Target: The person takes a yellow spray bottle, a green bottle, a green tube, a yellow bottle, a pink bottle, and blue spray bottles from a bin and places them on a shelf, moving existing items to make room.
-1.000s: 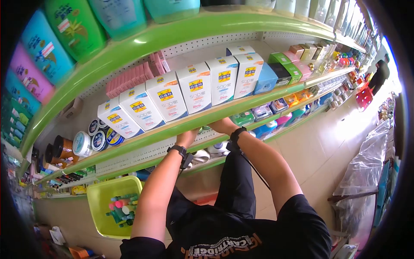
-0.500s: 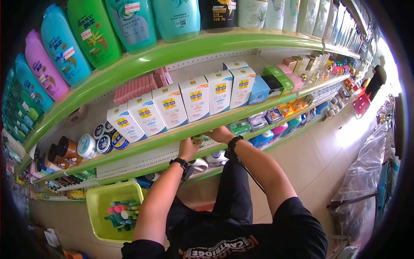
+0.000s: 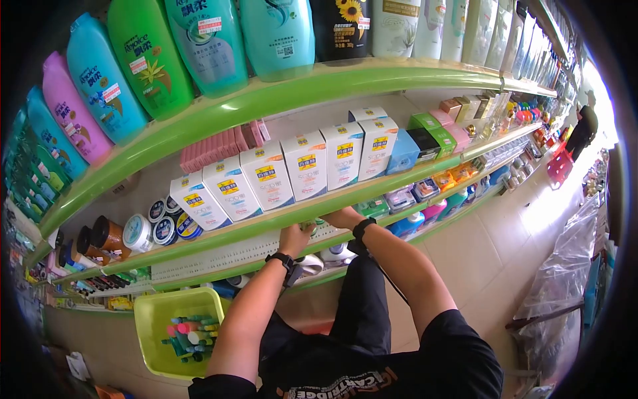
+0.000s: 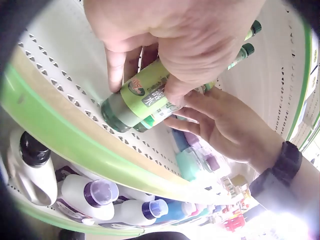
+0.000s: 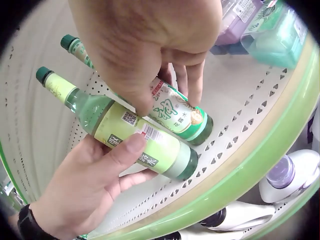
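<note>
My left hand reaches below the edge of the box shelf in the head view. In the right wrist view its thumb and fingers grip a glass bottle with a pale green label and dark green cap. My right hand is just beside it. Its fingers and thumb hold a second bottle, with a white and green label marked as floral water. The two bottles stand side by side, their bases at the front of a white perforated shelf. The shelf above hides most of both bottles in the head view.
White boxes line the shelf above my hands. Lotion jars are to their left. Capped white bottles occupy the shelf below. A yellow-green basket with several small bottles is at my left. Soap containers sit beside the glass bottles.
The head view has tilted up, showing more of the shampoo bottles on the top shelf. Both hands stay close together under the box shelf, with only small shifts.
</note>
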